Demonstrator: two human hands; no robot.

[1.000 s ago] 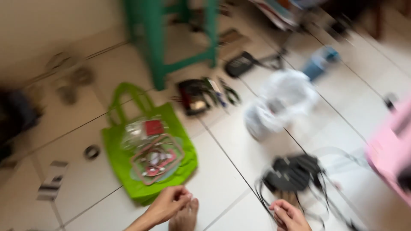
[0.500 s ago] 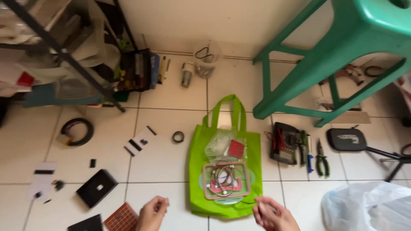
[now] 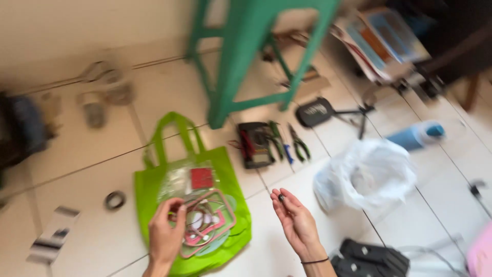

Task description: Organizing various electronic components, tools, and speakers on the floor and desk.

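My left hand [image 3: 165, 233] hovers over a bright green tote bag [image 3: 148, 190] lying flat on the tiled floor. Its fingertips are curled together just beside a pink frame with coiled wires [image 3: 221, 218] that rests on the bag. Blur hides whether the fingers pinch anything. A small red square [image 3: 201, 178] and clear plastic wrap lie on the bag above the frame. My right hand [image 3: 296, 223] is raised, palm up, to the right of the bag and pinches a small dark piece [image 3: 281, 197] between thumb and fingertips.
A green plastic stool [image 3: 241, 56] stands behind the bag. A black multimeter [image 3: 254, 145] and pliers [image 3: 300, 144] lie right of the bag. A white plastic bag [image 3: 369, 174], a blue bottle [image 3: 416, 135], black cases [image 3: 371, 256] and a black tape ring [image 3: 115, 200] are also on the floor.
The view has swung to the right and blurred. Both hands have lifted and moved forward, the left over the bag, the right turned palm up with the small dark piece.
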